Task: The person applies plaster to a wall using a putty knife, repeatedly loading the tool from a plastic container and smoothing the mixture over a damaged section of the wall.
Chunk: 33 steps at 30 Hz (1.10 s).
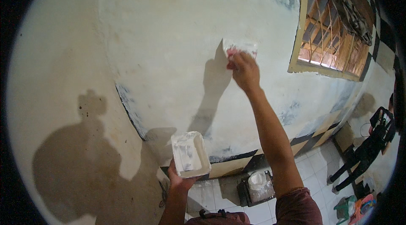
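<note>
My right hand (pixel 244 70) grips a putty knife (pixel 248 47) by its red handle; its wide, white-smeared blade lies against the whitish wall (pixel 177 30), right of centre and left of the window. My left hand (pixel 179 177), low in the middle, holds a white rectangular tray (pixel 190 154) smeared inside with white paste. Grey-blue patches show on parts of the wall, and a dark strip runs along its left corner.
A barred window (pixel 325 39) is at upper right. A checkered band (pixel 228 166) runs low on the wall. On the tiled floor (pixel 319 174) sit a white bucket (pixel 257 179) on a dark stand and coloured items (pixel 355 208). A person (pixel 361 153) in dark clothes stands at the right.
</note>
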### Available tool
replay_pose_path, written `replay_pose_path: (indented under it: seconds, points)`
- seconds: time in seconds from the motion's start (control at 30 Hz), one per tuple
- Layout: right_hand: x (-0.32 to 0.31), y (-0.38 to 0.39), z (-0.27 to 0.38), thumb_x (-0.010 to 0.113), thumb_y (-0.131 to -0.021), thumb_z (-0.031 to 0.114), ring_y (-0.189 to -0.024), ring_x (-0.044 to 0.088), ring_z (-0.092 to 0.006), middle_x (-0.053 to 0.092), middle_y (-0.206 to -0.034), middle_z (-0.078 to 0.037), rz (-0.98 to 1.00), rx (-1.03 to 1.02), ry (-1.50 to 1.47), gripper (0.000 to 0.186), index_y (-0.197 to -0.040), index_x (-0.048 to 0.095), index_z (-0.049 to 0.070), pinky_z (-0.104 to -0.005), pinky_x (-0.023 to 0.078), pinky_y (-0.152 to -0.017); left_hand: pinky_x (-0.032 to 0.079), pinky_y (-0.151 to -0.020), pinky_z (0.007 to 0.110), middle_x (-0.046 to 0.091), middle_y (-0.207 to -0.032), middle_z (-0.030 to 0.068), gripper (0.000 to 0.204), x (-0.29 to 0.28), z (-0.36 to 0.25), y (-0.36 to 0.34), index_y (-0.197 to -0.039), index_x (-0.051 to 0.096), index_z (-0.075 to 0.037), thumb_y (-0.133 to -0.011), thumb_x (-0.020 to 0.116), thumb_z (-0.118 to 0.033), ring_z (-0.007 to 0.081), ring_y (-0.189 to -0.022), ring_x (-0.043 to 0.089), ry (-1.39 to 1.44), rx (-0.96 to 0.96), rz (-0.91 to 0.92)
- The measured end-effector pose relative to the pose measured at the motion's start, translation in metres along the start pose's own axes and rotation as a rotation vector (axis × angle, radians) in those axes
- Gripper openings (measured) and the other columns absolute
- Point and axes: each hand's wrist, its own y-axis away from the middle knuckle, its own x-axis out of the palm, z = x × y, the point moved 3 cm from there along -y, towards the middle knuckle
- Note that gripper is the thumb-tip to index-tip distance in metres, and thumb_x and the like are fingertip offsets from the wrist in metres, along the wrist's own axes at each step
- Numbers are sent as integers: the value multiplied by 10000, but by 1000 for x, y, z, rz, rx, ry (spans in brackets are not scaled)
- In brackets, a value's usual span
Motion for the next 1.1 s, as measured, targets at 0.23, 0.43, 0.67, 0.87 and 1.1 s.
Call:
replay_pose_path:
  seconds: [0.23,0.43,0.67,0.87,1.1]
  points:
    - [-5,80,20,683,-759,101,-852,636,-265,650,-873,-56,24,-101,-27,238,-995,671,130,-388,505,-713,436,-908,668,547,-1322,106,554,7,-5,8,-1329,531,-169,-918,419,-524,378,-1194,539,50,-70,84]
    - [-21,21,-12,676,-765,52,-826,619,-291,627,-908,-78,-22,42,-93,236,-995,646,91,-411,503,-696,445,-917,648,560,-1307,96,562,7,3,0,-1328,532,-159,-913,437,-526,368,-1189,548,54,-94,72]
    - [-1,96,2,751,-679,58,-837,619,-281,622,-903,-70,32,-41,-52,340,-996,634,98,-398,503,-676,474,-899,628,580,-1273,103,554,13,11,2,-1327,530,-157,-919,434,-519,349,-1174,564,90,-101,150]
    - [7,56,-20,740,-681,91,-856,577,-276,581,-937,-87,-107,-200,61,341,-990,600,60,-395,459,-750,492,-884,612,575,-1285,109,549,21,14,5,-1330,523,-125,-937,405,-490,346,-1142,586,40,-44,85]
    - [22,139,-14,697,-716,125,-969,555,-313,581,-1072,-112,274,-192,62,393,-1090,584,84,-459,425,-837,486,-891,618,564,-1304,116,562,4,19,5,-1339,518,-136,-925,416,-503,358,-1136,587,-73,26,32]
